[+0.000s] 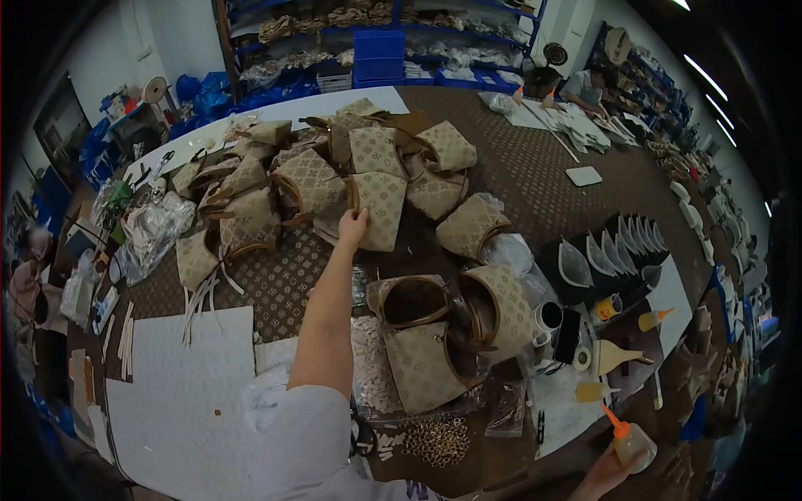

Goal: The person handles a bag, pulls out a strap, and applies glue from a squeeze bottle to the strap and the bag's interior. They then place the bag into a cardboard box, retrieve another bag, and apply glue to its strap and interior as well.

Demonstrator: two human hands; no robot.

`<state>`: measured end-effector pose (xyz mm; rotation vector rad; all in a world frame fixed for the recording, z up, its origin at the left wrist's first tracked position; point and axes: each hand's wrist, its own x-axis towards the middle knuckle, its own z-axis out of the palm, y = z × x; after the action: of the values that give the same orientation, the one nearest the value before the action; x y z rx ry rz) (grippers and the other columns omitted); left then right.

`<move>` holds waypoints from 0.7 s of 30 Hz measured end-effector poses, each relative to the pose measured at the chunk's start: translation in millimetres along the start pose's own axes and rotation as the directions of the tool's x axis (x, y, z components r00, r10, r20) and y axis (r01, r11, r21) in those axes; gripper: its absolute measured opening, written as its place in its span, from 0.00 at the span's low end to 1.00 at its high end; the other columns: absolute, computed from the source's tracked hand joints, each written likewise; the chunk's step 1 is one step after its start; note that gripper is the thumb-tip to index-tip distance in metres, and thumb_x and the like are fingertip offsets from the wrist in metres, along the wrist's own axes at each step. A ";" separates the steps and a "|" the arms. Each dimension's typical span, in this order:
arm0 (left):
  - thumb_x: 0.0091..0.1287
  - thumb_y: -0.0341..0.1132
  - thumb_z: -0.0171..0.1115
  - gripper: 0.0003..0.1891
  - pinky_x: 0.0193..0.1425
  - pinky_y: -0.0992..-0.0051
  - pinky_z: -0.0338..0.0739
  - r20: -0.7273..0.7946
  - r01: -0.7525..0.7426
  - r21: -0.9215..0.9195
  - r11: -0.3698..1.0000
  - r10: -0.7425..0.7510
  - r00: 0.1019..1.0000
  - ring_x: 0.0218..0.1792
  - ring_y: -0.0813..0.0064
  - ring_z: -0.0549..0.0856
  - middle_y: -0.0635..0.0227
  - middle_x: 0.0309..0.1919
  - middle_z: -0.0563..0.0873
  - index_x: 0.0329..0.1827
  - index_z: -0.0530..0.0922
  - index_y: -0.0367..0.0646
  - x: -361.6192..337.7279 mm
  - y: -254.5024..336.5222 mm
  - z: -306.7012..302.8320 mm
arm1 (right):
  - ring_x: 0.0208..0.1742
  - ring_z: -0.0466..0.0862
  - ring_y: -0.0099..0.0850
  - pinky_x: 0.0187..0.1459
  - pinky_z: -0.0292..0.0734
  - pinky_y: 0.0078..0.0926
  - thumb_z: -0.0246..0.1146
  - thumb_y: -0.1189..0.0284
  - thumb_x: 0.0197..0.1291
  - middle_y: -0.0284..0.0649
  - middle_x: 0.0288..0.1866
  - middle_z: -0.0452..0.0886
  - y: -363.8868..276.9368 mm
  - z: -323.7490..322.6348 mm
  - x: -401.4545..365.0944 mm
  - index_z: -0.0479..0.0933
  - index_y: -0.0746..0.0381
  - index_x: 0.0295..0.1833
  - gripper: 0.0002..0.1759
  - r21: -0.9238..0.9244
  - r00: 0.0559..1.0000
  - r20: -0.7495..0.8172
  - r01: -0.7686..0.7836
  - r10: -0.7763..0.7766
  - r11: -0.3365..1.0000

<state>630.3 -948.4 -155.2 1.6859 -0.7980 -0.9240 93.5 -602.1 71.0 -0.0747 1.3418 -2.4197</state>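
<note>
My left hand (352, 228) reaches out over the table, its fingers closed on the edge of a beige patterned bag (380, 209) with brown trim. Around and behind that bag lies a heap of similar bags (313, 179), partly overlapping. At the lower right my right hand (608, 474) is wrapped round a squeeze bottle (637, 448) with an orange nozzle, likely glue. Closer to my body, a few more patterned bags (426, 359) lie with their brown-edged openings showing.
Loose metal rings (438, 441) lie near the front edge. On the right are dark curved pieces (576, 263), a mug (547, 317), a yellow-labelled can (608, 307) and other bottles (618, 356). A white board (180, 392) covers the left front. Another person (589, 88) sits at the far right.
</note>
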 end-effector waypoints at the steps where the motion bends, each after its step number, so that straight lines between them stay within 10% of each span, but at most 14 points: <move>1: 0.67 0.50 0.59 0.23 0.38 0.68 0.74 -0.135 -0.110 0.108 0.988 0.125 0.983 0.37 0.67 0.79 0.58 0.47 0.73 0.52 0.74 0.38 -2.0 -5.4 -3.0 | 0.67 0.67 0.42 0.68 0.67 0.38 0.59 0.57 0.65 0.48 0.65 0.65 2.1 -0.1 0.2 0.55 0.70 0.68 0.37 0.002 1.000 0.022 -0.006 0.006 1.000; 6: 0.68 0.49 0.58 0.19 0.32 0.73 0.68 -0.285 -0.521 0.399 0.755 0.642 0.712 0.27 0.73 0.72 0.67 0.30 0.70 0.31 0.76 0.39 -162.9 45.2 -80.1 | 0.67 0.67 0.42 0.68 0.67 0.38 0.59 0.58 0.65 0.49 0.65 0.64 9.3 -9.6 -1.0 0.55 0.71 0.68 0.37 0.028 0.983 0.169 -0.078 0.072 0.997; 12: 0.66 0.37 0.60 0.13 0.29 0.71 0.70 -0.284 -0.482 0.426 0.766 0.619 0.732 0.26 0.68 0.78 0.64 0.30 0.77 0.26 0.78 0.37 -361.9 12.3 -204.8 | 0.67 0.67 0.43 0.68 0.67 0.38 0.58 0.59 0.65 0.49 0.66 0.63 27.8 -26.3 0.0 0.54 0.72 0.68 0.36 0.056 0.852 0.472 -0.284 0.226 0.957; 16: 0.62 0.28 0.59 0.05 0.34 0.74 0.75 -0.006 -0.447 0.628 0.638 0.578 0.816 0.29 0.68 0.80 0.61 0.36 0.78 0.40 0.77 0.37 -442.4 -62.4 -234.8 | 0.67 0.67 0.42 0.68 0.67 0.40 0.59 0.59 0.65 0.50 0.66 0.64 38.4 -38.8 -10.3 0.53 0.72 0.68 0.38 0.004 0.684 0.672 -0.386 0.283 0.923; 21: 0.52 0.22 0.60 0.26 0.49 0.68 0.73 -0.425 -0.372 0.473 0.799 0.577 0.698 0.44 0.65 0.78 0.55 0.58 0.66 0.56 0.66 0.39 -469.9 -100.1 -240.9 | 0.64 0.71 0.38 0.64 0.71 0.36 0.60 0.56 0.63 0.46 0.64 0.67 30.3 -46.9 -51.2 0.55 0.67 0.69 0.38 -0.076 0.556 0.800 -0.282 0.227 0.956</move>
<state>618.1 -413.0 -109.8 1.7802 -0.9695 0.1095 139.6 -561.0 27.1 -0.8074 0.7589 -1.7707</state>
